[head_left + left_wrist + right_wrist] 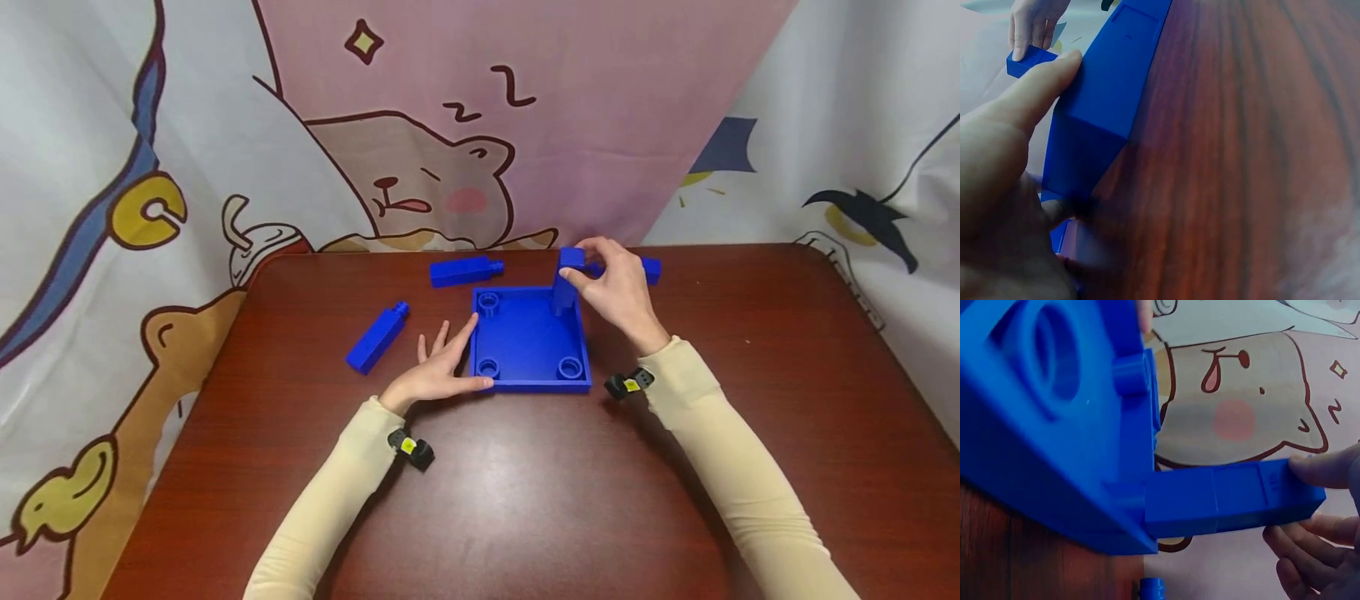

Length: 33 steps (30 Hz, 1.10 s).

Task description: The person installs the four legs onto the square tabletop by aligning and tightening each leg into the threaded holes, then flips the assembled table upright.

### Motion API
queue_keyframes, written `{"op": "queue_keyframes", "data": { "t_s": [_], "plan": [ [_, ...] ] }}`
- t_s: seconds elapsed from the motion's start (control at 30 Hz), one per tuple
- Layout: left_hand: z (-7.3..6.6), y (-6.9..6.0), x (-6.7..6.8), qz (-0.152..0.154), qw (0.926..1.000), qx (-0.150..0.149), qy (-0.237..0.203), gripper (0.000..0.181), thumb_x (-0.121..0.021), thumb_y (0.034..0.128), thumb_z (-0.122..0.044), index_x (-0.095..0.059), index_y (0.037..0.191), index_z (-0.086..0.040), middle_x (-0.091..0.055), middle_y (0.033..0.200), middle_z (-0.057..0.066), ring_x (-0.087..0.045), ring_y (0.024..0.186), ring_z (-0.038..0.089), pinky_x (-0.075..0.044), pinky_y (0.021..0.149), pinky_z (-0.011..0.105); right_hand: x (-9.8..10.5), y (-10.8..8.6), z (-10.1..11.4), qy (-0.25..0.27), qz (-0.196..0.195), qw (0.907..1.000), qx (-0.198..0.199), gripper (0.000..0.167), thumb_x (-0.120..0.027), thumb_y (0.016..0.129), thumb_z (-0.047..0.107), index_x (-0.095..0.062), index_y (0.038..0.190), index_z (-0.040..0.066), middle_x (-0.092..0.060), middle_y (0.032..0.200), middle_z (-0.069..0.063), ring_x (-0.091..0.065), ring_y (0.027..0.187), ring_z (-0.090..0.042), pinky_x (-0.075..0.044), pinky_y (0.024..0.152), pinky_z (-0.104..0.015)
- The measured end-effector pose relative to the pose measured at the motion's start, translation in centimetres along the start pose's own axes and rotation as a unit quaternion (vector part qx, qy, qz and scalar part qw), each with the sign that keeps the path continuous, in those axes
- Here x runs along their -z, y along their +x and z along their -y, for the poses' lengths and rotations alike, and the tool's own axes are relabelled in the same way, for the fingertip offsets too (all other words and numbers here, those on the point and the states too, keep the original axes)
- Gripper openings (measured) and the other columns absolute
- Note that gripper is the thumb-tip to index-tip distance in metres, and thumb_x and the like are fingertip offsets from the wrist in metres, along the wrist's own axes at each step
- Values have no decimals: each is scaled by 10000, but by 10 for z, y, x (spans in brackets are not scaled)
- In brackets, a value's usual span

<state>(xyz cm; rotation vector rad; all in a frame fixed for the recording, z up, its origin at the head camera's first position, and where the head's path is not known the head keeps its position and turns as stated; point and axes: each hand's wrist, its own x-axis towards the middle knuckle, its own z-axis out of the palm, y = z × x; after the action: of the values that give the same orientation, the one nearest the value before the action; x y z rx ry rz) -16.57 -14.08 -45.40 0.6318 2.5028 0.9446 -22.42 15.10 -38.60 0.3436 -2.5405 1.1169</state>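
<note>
A blue square tray (pixel 528 337) with raised walls and round threaded sockets in its corners lies on the table. My left hand (pixel 438 367) is spread at its front left corner, the thumb touching the front wall and a finger along the left wall. My right hand (pixel 617 287) pinches the top of a blue square leg (pixel 567 279) between thumb and fingers. That leg (pixel 1229 497) stands upright at the tray's back right corner, its lower end at the socket (pixel 1125 495). How far it sits in the socket I cannot tell.
Another blue leg (pixel 377 337) with a threaded end lies left of the tray, and one more (pixel 465 271) lies behind it. A further blue leg (pixel 651 270) is partly hidden behind my right hand. A patterned curtain (pixel 600 125) hangs behind the brown table (pixel 525 483).
</note>
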Motion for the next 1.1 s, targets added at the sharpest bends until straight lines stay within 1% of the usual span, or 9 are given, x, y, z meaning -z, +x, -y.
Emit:
{"op": "queue_keyframes", "data": {
  "t_s": [0.13,0.27,0.37,0.53,0.6,0.77,0.93,1.0,1.1],
  "plan": [
    [1,0,-2,-23,10000,-35,-83,1020,-672,867,-476,23,1565,-208,-47,1612,-3,170,1434,302,210,1015,611,2,-1,-5,366,216,9989,-220,401,-776,832,215,-620,1149,25,-654,1056,-186,-616,989,-348,-472,845,-496],
    [3,2,-2,-29,9999,-110,-108,1015,-687,863,-456,-2,1568,-201,-36,1613,-22,163,1435,308,194,1020,622,8,0,-9,631,473,9960,-432,405,-759,850,231,-616,1181,44,-640,1113,-186,-582,1064,-345,-433,926,-516],
    [4,2,0,-42,9997,-170,-140,1011,-698,858,-445,-23,1569,-199,-29,1613,-35,155,1437,312,185,1021,628,14,1,-12,939,582,9925,-514,407,-745,864,210,-615,1211,41,-635,1149,-185,-576,1092,-338,-419,951,-498],
    [4,0,4,-2,9997,-143,-208,1017,-709,852,-441,-25,1569,-215,-16,1613,-42,158,1438,295,186,1027,620,25,0,-21,1341,576,9880,-496,405,-730,873,147,-606,1236,20,-637,1174,-176,-596,1078,-323,-442,917,-314],
    [5,-1,5,9,9996,-115,-245,1022,-713,849,-440,-22,1569,-222,-14,1612,-41,160,1438,287,188,1030,612,29,-2,-28,1306,590,9882,-535,394,-713,885,146,-601,1239,15,-634,1181,-183,-595,1073,-320,-436,883,-251],
    [6,-1,6,-10,9995,-153,-285,1024,-719,845,-434,-27,1569,-223,-13,1613,-27,158,1437,295,192,1030,609,40,-7,-51,1090,568,9900,-696,362,-673,913,155,-604,1239,15,-628,1182,-197,-577,1065,-276,-413,858,-228],
    [7,0,5,7,9996,-162,-224,1025,-721,844,-435,-26,1569,-228,-10,1613,-35,154,1438,301,184,1030,615,49,-11,-71,959,363,9922,-712,338,-657,909,103,-616,1228,-1,-635,1152,-191,-562,1009,-152,-391,785,-191],
    [7,0,5,8,9997,-157,-210,1024,-721,845,-432,-28,1569,-226,-11,1613,-37,153,1438,302,182,1030,618,53,-12,-75,929,308,9927,-699,338,-648,909,86,-612,1227,-21,-637,1141,-171,-541,989,-88,-381,791,-196],
    [7,0,5,13,9996,-159,-237,1021,-721,847,-426,-29,1570,-223,-13,1613,-37,150,1438,302,180,1030,619,60,-13,-72,947,267,9923,-752,327,-631,909,59,-607,1214,-56,-625,1132,-156,-519,991,-56,-374,826,-220]
  ]
}}
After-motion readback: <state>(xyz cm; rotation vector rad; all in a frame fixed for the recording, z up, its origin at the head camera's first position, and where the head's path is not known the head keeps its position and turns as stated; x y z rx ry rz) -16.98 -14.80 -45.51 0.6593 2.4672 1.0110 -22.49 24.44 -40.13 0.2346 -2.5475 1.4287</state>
